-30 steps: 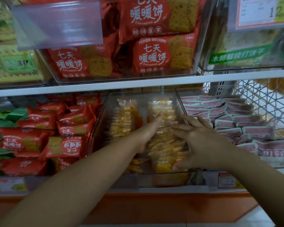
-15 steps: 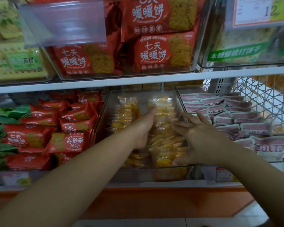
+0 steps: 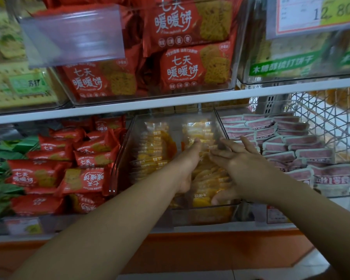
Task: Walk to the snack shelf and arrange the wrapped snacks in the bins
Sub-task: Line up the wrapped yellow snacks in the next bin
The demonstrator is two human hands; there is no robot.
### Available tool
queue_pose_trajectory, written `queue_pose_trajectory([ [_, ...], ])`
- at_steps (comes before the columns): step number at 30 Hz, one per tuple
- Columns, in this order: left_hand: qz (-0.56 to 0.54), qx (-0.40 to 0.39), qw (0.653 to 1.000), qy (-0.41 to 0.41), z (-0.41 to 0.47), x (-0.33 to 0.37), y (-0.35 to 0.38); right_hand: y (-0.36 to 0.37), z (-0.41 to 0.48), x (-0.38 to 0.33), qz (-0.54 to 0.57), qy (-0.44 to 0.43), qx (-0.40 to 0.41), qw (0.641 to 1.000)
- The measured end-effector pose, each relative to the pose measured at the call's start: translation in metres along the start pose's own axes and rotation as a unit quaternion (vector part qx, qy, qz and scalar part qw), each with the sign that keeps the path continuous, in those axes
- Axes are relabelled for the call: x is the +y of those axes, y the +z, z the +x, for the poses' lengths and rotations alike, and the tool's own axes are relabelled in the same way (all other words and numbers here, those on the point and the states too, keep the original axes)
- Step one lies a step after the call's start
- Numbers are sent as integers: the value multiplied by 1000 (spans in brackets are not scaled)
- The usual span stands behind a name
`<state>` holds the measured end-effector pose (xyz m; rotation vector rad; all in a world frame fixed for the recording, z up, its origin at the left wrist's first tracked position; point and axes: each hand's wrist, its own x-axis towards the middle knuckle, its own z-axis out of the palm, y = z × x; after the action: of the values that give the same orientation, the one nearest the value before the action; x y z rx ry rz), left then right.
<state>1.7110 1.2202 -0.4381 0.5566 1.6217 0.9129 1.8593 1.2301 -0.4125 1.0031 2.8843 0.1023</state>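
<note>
Reached deeper along the row with the left hand (image 3: 187, 160) than a second ago, fingertips now toward the back of the clear middle bin (image 3: 125, 158); barely shifted the right hand (image 3: 243, 164).

At far left, green packets (image 3: 0, 168), then a bin of red packets (image 3: 55, 174), some upside down, untouched. In the middle bin, yellow wrapped snacks (image 3: 198, 130) in two rows: left row (image 3: 152, 156) on edge and fairly tidy, right row (image 3: 208, 178) leaning and fanned toward the front.

With the left hand: flat, edge-on, fingers straight, pressed against the right row's left flank, gripping nothing. With the right hand: spread open over that row's top and right side, fingers straight and apart, thumb low near the bin's front, no single packet pinched as far as can be told.

Further right, pink packets (image 3: 303, 146) in neat rows, then wire mesh (image 3: 331, 118).

Apparently mid-step: squaring up the right row between both palms. Next, probably: press inward evenly and tip the packets upright, gently, since slick wrappers could slip out or topple against the left row.
</note>
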Motion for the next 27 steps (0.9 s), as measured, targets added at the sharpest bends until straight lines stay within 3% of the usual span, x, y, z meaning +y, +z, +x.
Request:
queue_pose_trajectory([
  [9, -10, -59, 998, 29, -16, 0, -28, 6, -14, -2, 49, -24, 38, 998],
  [14, -8, -66, 997, 33, -23, -9, -17, 23, -21, -18, 11, -34, 165, 986],
  [18, -52, -60, 996, 32, -27, -1, -3, 37, -18, -23, -24, -34, 213, 976],
  [22, -17, -92, 995, 30, -55, 10, -9, 29, -17, -23, -36, -17, 157, 987],
  [25, 43, -69, 986, 147, -84, 11, -48, 20, -20, -22, 0, -32, 96, 995],
  [27, 179, -5, 947, 269, -101, 4, -81, 11, -20, -21, 68, -41, 108, 991],
])
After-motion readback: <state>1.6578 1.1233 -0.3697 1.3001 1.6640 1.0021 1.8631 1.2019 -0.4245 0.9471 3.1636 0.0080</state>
